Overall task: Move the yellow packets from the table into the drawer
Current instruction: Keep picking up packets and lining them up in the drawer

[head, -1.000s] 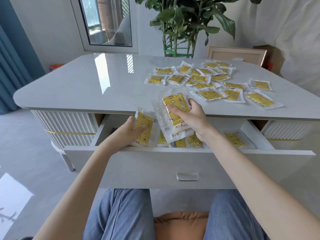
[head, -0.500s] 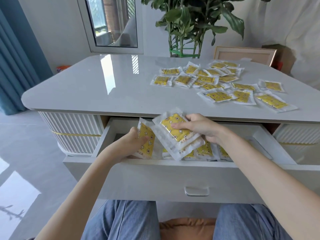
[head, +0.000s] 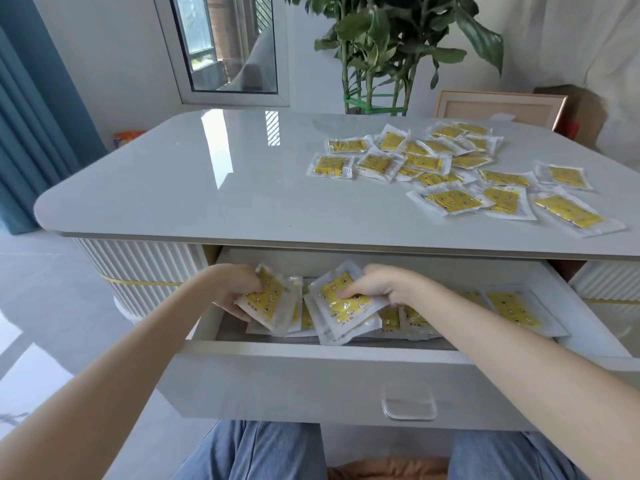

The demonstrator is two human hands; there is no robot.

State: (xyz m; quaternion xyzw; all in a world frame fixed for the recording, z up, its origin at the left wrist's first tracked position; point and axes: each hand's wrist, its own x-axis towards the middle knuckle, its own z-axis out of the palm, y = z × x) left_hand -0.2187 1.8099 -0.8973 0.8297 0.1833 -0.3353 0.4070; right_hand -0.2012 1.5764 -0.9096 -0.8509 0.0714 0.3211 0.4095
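Note:
Both of my hands are down inside the open white drawer. My left hand grips a yellow packet in clear wrap, tilted on its edge at the drawer's left. My right hand presses on a small stack of yellow packets near the drawer's middle. More packets lie flat on the drawer floor, one at the right. Several yellow packets lie scattered on the right half of the glossy grey table.
A potted plant and a wooden frame stand behind the table. A blue curtain hangs at the left. The drawer's clear handle faces my knees in blue jeans.
My right hand has come down from above the table edge into the drawer with its stack of packets. My left hand has sunk lower with its packet.

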